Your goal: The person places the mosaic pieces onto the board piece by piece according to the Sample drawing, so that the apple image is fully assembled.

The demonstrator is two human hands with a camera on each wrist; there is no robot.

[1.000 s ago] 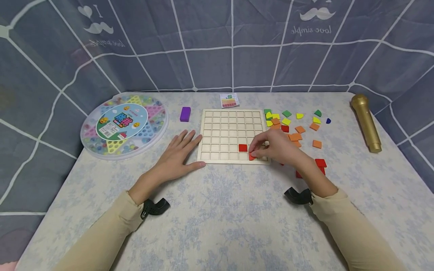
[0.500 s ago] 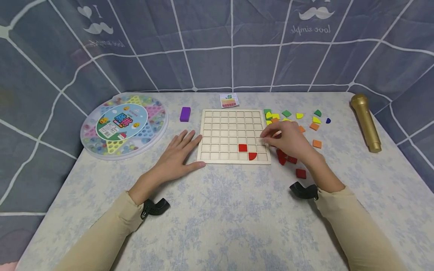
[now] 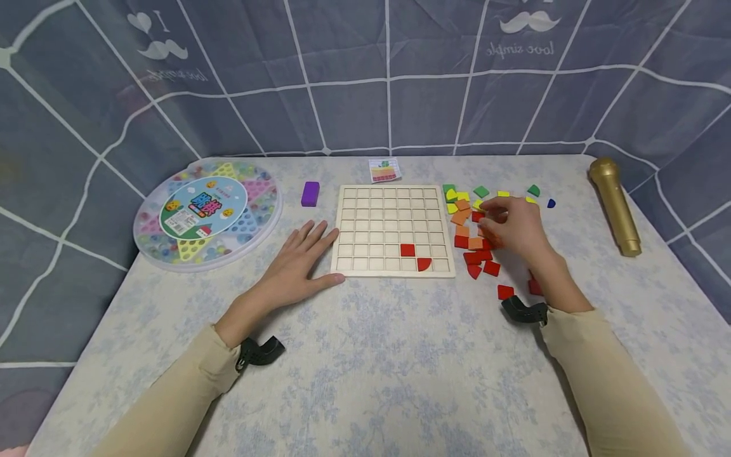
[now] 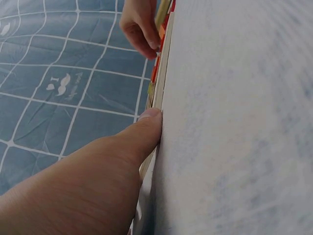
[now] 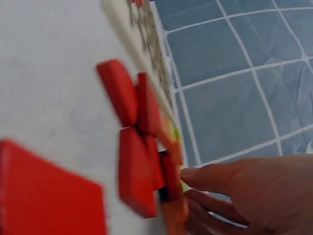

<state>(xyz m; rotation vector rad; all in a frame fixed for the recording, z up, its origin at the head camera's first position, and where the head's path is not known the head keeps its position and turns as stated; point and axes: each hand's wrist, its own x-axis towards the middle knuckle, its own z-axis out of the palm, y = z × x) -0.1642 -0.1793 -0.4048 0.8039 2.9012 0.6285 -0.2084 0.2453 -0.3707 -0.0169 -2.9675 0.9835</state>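
My left hand (image 3: 292, 265) lies spread at the left edge of a pale wooden grid board (image 3: 371, 277). Its thumb (image 4: 142, 129) touches the board's edge in the left wrist view. Two red tiles sit in the grid: a square (image 3: 407, 250) and a quarter-circle (image 3: 424, 264), one row lower and one column to the right. Beyond the board's right side, my right hand (image 3: 516, 227) hovers over the loose tiles, thumb and fingers bent but apart, with no tile between them. In the right wrist view its thumb (image 5: 210, 177) is close to a red tile (image 5: 138, 171).
Green, yellow and orange tiles (image 3: 461, 231) scatter right of the board, with red ones (image 3: 505, 292) nearer me. A printed card (image 3: 385, 169) lies behind the board, a purple block (image 3: 310, 194) to its left. A round marble game (image 3: 263, 235) and gold microphone (image 3: 617, 206) flank everything.
My right hand has let go of the red quarter-circle in the bottom row and moved right, over the loose tiles. My left hand stays at the board's edge.
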